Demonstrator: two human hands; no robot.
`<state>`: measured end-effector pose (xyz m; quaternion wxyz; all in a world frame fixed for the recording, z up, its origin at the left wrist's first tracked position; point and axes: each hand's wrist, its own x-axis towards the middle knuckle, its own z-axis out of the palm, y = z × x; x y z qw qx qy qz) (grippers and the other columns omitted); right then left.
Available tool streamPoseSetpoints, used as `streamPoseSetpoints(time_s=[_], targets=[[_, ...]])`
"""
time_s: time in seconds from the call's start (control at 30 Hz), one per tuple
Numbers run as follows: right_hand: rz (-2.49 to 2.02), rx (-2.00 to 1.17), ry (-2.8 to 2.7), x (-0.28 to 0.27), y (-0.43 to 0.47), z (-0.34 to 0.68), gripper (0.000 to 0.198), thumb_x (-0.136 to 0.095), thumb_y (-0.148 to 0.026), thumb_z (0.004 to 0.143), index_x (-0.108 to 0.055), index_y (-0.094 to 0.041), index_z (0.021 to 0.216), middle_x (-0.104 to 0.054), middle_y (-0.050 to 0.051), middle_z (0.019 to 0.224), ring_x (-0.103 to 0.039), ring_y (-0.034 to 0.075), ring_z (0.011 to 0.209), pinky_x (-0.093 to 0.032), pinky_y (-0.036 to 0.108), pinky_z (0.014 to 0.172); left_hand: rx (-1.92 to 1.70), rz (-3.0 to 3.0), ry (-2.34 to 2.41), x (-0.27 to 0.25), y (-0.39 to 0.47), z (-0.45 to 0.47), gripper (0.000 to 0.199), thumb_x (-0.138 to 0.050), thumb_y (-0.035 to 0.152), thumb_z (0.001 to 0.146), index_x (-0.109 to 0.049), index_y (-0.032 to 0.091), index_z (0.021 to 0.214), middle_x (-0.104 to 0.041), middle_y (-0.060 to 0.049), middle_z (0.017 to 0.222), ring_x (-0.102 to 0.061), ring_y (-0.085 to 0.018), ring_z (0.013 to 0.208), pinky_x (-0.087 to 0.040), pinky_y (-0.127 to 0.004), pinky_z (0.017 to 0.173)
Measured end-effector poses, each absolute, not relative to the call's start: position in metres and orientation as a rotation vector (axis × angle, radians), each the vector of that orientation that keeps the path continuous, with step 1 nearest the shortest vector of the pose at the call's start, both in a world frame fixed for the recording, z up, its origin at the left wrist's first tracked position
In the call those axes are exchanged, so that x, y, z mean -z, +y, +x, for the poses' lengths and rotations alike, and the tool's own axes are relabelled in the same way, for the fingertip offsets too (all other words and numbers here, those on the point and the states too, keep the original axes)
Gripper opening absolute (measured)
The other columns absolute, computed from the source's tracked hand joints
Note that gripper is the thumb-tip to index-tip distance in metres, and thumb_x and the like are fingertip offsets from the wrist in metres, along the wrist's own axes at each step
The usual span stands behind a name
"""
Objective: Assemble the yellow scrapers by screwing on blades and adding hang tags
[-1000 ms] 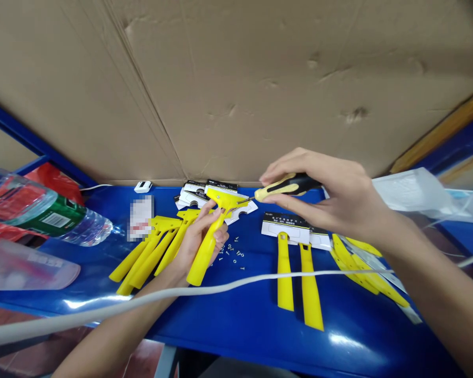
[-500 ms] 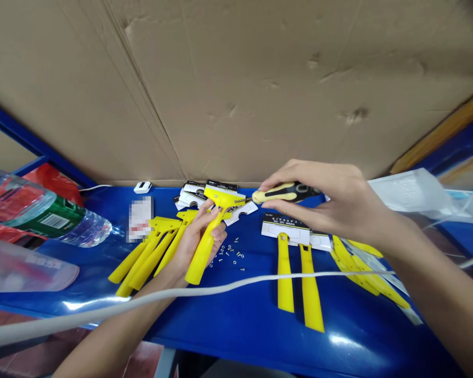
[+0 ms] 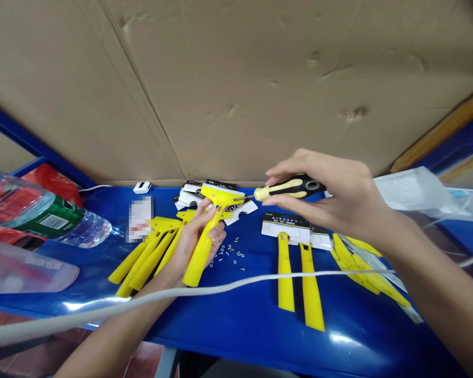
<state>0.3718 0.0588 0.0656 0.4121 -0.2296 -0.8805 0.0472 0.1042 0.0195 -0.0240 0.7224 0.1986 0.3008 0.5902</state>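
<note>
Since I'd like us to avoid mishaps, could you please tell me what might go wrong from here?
The screwdriver in the right hand might slip off the yellow tool toward the left hand, which grips just below its head. The small loose fasteners nearby could get scattered. The white cable crossing in front of the left forearm might snag.

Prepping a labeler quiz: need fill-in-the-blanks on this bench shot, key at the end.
1. The right grip holds a black-and-cream ____.
2. The handle in the left grip is coloured ____.
3. The bottle is at the picture's ____ side.
4. The table is coloured ____.

Missing words: screwdriver; yellow; left; blue.
</note>
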Motion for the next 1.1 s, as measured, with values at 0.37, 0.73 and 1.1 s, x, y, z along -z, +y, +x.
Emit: streamPoseSetpoints(time_s=[0.37, 0.73, 1.1], targets=[[-0.561, -0.244, -2.248, -0.0673, 0.0586, 0.3713, 0.03, -0.072, -0.032, 0.102, -0.071, -0.03, 0.132, -0.08, 0.007, 0.124, -0.078, 0.031, 0.115, -0.066, 0.05, 0.1, -1.309, 0.414, 0.662, 0.0237, 0.0202, 0.1047, 0.03, -0.081, 0.01, 0.09, -0.062, 0.025, 0.109, -0.072, 0.0, 0.109, -0.049, 0.001, 0.048, -0.046, -0.014, 0.048], [-0.598, -0.234, -2.3, -0.0692, 0.0597, 0.3732, 0.034, -0.071, -0.024, 0.1, -0.067, -0.024, 0.134, -0.076, 0.011, 0.127, -0.076, 0.03, 0.115, -0.064, 0.047, 0.099, -1.291, 0.415, 0.67, 0.0256, 0.0215, 0.106, 0.034, -0.08, 0.009, 0.089, -0.06, 0.023, 0.112, -0.073, -0.001, 0.112, -0.05, 0.0, 0.048, -0.047, -0.014, 0.047], [-0.635, -0.3, -2.331, -0.071, 0.0589, 0.3769, 0.043, -0.072, -0.024, 0.098, -0.062, -0.022, 0.14, -0.075, 0.012, 0.132, -0.075, 0.03, 0.119, -0.063, 0.048, 0.103, -1.29, 0.372, 0.682, 0.0254, 0.021, 0.1078, 0.031, -0.076, 0.006, 0.091, -0.062, 0.024, 0.112, -0.072, 0.0, 0.106, -0.051, -0.001, 0.047, -0.047, -0.015, 0.046]])
